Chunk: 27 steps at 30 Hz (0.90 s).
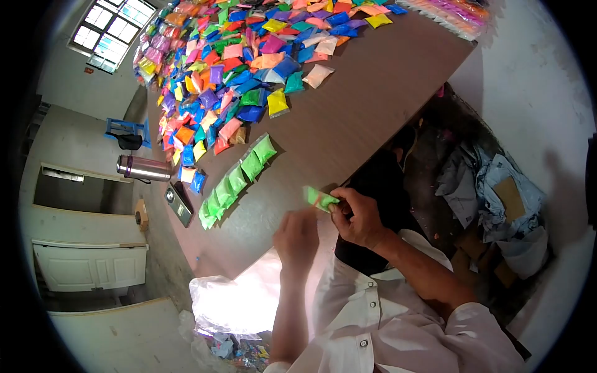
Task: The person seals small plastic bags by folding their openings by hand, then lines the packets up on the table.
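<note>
My right hand (357,221) pinches a small light-green packet (320,199) between thumb and fingers, just past the table's near edge. The packet's far end is blurred. My left hand (297,235) is beside it, smeared by motion with its fingers seemingly curled; whether it holds anything does not show. Beyond my hands, a joined strip of light-green packets (236,180) lies slantwise on the brown table (367,118).
A big heap of colourful packets (249,74) covers the table's far side. A steel flask (144,168) and a phone (178,205) lie near the left edge. Clear plastic (233,304) hangs at the near edge. Crumpled bags (497,193) and cardboard fill the floor at right.
</note>
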Tool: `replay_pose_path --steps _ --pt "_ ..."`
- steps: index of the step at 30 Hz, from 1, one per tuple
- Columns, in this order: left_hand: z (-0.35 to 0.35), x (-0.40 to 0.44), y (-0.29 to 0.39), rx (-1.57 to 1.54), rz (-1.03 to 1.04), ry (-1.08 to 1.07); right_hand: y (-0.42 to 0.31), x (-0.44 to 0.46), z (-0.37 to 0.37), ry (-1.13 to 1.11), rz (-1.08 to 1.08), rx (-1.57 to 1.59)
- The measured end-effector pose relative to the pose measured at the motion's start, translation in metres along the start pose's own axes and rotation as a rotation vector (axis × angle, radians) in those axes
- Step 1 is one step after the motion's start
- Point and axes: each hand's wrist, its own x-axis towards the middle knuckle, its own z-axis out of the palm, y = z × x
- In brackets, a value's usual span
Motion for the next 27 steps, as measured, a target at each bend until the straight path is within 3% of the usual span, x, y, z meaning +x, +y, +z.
replay_pose_path --steps 5,9,17,22,27 --pt "0.001 0.015 -0.017 0.033 -0.149 0.030 -0.002 0.005 -0.002 0.028 0.091 0.032" --pt "0.002 0.001 0.005 -0.050 -0.119 -0.102 -0.001 0.006 0.002 0.045 0.021 0.028" --pt "0.003 0.012 -0.029 0.011 -0.197 -0.038 0.000 0.010 0.004 0.031 0.048 -0.011" --pt "0.003 0.010 -0.002 -0.110 -0.200 -0.073 -0.003 0.009 0.002 0.019 0.117 -0.003" --pt "0.007 0.019 -0.020 0.025 -0.161 -0.108 -0.004 0.010 0.001 0.007 0.075 -0.012"
